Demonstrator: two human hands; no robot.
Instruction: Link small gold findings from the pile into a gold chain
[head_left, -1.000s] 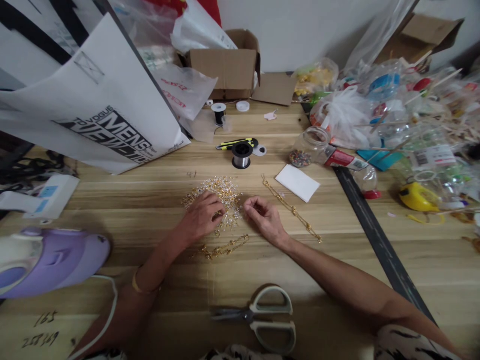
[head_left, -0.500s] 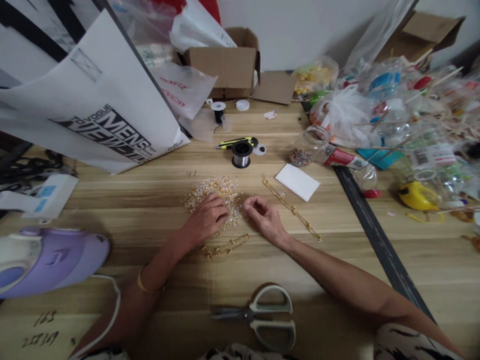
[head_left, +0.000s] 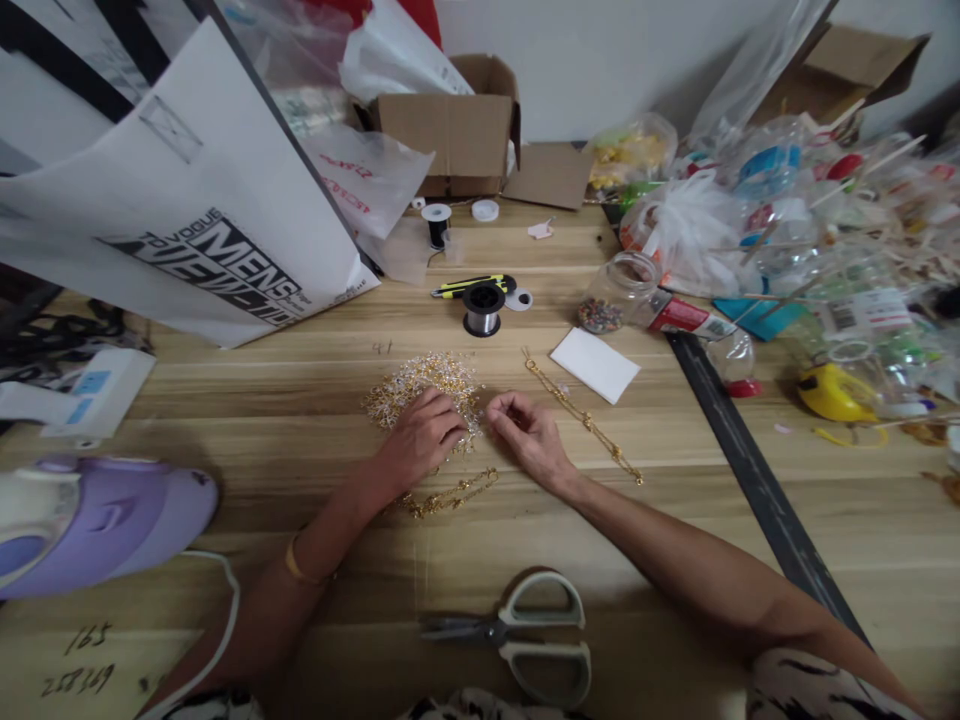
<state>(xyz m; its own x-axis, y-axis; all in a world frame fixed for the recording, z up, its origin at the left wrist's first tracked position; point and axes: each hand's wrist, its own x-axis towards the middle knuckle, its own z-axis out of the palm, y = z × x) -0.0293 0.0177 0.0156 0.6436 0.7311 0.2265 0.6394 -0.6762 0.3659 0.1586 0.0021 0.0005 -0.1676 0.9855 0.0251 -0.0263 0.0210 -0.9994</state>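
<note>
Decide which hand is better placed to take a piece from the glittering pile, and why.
Left, probably: the left hand is over the near part of the pile, while the right hand is just beyond its right side.

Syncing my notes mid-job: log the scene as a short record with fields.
left hand: fingers curled over the edge of the loose heap of tiny gold and silvery pieces; grip unclear
right hand: right of the heap, thumb and forefinger together; anything pinched is too small to tell
near chain: beaded gold-coloured chain, on the person's side of the heap
right chain: second gold-coloured chain, right of the right hand
scissors: large cream-handled scissors, blades pointing left
spool: black spool of silvery wire, beyond the heap
</note>
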